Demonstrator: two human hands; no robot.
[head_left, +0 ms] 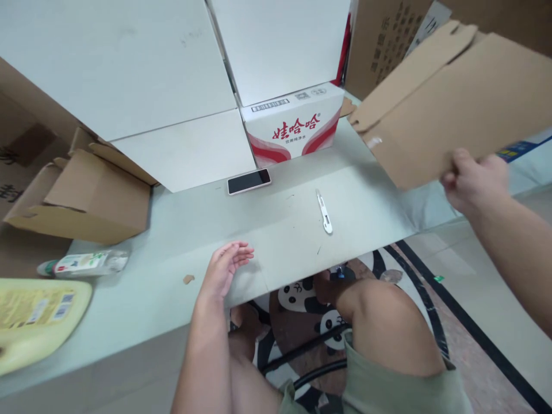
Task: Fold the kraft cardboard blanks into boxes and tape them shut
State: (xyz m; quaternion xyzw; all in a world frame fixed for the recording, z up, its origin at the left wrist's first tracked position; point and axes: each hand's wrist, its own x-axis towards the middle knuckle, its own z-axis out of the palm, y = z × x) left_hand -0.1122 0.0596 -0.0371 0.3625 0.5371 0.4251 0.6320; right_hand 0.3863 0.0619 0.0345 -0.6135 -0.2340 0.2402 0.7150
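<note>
My right hand point(476, 178) grips the lower edge of a flattened brown cardboard box point(448, 109), raised at the right over the table. The thumb lies on its near face; the other fingers are partly hidden. At the near edge of the table my left hand point(227, 265) hovers or rests with fingers loosely bent and nothing in it; I cannot tell whether it touches the top. Between the hands lies a white utility knife point(324, 213). A phone point(249, 181) with a dark screen lies farther back.
A white and red carton point(295, 135) stands behind the phone, beside large white panels point(172, 69). An open cardboard box point(95, 195), a plastic bottle point(86, 263) and a yellow container point(38, 322) are at the left. A cardboard scrap point(188, 279) lies on the pale table point(276, 247).
</note>
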